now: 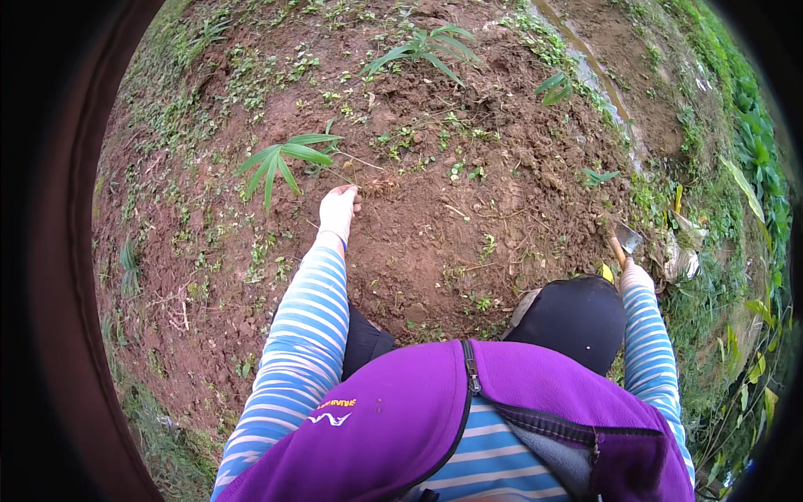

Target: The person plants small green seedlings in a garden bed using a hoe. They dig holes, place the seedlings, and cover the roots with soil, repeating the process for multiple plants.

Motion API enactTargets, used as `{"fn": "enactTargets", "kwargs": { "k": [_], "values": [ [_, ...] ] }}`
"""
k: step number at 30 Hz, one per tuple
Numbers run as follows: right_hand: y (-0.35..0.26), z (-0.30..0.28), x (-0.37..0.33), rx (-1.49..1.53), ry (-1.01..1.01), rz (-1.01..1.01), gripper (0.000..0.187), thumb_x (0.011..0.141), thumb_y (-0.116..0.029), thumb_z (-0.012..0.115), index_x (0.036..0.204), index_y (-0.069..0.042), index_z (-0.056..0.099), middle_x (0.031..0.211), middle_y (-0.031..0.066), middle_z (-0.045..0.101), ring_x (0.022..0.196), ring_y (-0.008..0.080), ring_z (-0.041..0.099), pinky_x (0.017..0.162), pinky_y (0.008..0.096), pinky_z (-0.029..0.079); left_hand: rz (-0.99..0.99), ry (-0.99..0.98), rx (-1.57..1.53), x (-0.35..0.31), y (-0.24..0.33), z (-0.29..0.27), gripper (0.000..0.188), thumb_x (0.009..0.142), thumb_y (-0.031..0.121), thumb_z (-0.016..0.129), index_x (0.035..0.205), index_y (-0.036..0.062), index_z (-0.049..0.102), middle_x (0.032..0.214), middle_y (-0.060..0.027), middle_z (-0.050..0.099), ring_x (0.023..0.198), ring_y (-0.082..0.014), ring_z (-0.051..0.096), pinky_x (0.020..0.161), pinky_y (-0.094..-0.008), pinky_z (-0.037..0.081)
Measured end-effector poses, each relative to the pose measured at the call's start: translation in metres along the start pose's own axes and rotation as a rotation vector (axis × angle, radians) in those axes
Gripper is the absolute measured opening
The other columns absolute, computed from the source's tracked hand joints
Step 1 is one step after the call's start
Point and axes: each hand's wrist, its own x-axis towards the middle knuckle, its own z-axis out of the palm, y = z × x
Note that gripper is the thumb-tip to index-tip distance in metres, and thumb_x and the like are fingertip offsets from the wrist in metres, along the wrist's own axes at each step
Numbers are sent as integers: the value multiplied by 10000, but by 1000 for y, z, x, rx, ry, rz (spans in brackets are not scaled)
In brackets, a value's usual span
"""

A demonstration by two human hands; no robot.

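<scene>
My left hand (339, 211) is closed on the thin stem of a seedling (288, 155) just over the brown soil. Its long green leaves fan out to the left of the hand, and a reddish tuft of roots (383, 186) shows to the right of the fingertips. On the far right, my right hand (636, 276) grips the wooden handle of a small trowel (619, 249). The trowel's grey metal blade points away from me, low over the ground or touching it; I cannot tell which.
Other leafy seedlings (427, 52) stand in the soil farther ahead and at the right. A narrow wet channel (590, 71) runs along the upper right. Beside the trowel lies a crumpled pale bag (682, 255). Dense green plants (757, 151) line the right edge.
</scene>
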Motion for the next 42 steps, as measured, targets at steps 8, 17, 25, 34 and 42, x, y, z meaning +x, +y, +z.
{"fn": "enactTargets", "kwargs": {
  "k": [8,17,25,34,42],
  "values": [
    [96,58,-33,92,31,-57,278,978,-198,514,1248,-136,536,1000,203,684,923,392,651,811,468,501,181,-55,370,43,9,61,492,892,374,702,1151,-42,660,901,-122,726,740,-186,668,710,-321,516],
    [126,82,-114,3,-2,-103,404,901,-160,634,1289,-169,521,904,183,686,852,379,667,770,482,513,407,-97,872,18,7,94,302,827,341,723,972,76,726,948,-128,731,907,-282,691,814,-397,514],
    [116,41,-159,-211,156,-173,305,906,-261,646,1174,-162,539,823,129,679,782,350,677,687,475,529,128,-447,-65,-22,0,152,154,942,130,663,1080,64,648,895,30,637,647,-55,539,557,-198,427],
    [93,72,-162,-125,87,-93,247,902,-277,661,1052,-111,557,813,143,681,758,365,668,694,474,528,-304,-834,-481,-107,-35,165,154,958,22,601,1101,55,555,948,-50,622,821,-149,664,665,-232,585],
    [53,-59,-187,645,242,-261,337,953,-282,652,1232,-109,579,754,-7,595,607,105,552,540,285,463,-490,-792,-580,-120,-49,162,136,951,97,655,1049,92,560,857,7,609,682,-100,579,546,-225,487]
  ]
}}
